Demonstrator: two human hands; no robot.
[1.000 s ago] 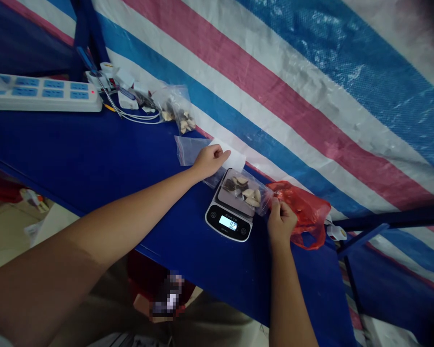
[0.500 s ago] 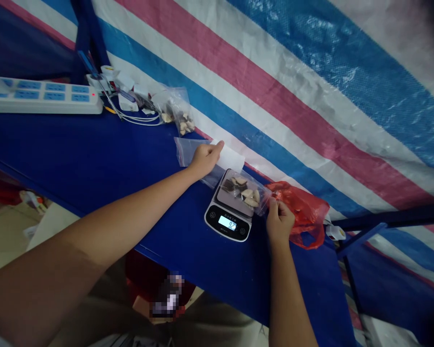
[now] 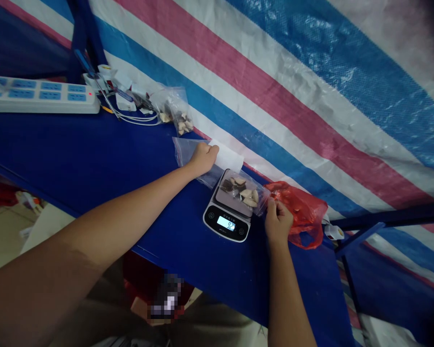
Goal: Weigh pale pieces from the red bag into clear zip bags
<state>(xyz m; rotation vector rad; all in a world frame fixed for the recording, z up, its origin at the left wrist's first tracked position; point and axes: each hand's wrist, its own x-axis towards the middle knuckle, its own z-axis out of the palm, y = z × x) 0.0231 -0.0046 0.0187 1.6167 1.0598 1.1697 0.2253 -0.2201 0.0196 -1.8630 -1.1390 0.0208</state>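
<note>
A red, white and blue striped plastic sheet (image 3: 275,86) rises beyond the blue tabletop (image 3: 75,144). On it, a compact black-and-white digital scale (image 3: 226,224) is lit, its number seemingly 9.2, though blurred. A clear plastic bag of pale and dark chunky pieces (image 3: 240,190) lies across the scale's pan, its right end overhanging. Your right hand (image 3: 279,221), just right of the scale, appears to pinch that end. Your left hand (image 3: 204,158), beyond the scale to the left, is curled over an empty clear plastic bag (image 3: 184,147) beside a white paper sheet (image 3: 229,155); you can't tell whether it grips either. The crumpled red plastic bag (image 3: 307,212) is right of the scale. This looks like a weighing step; a steady reading would call for easing your right fingers off, since their pull could skew it.
</note>
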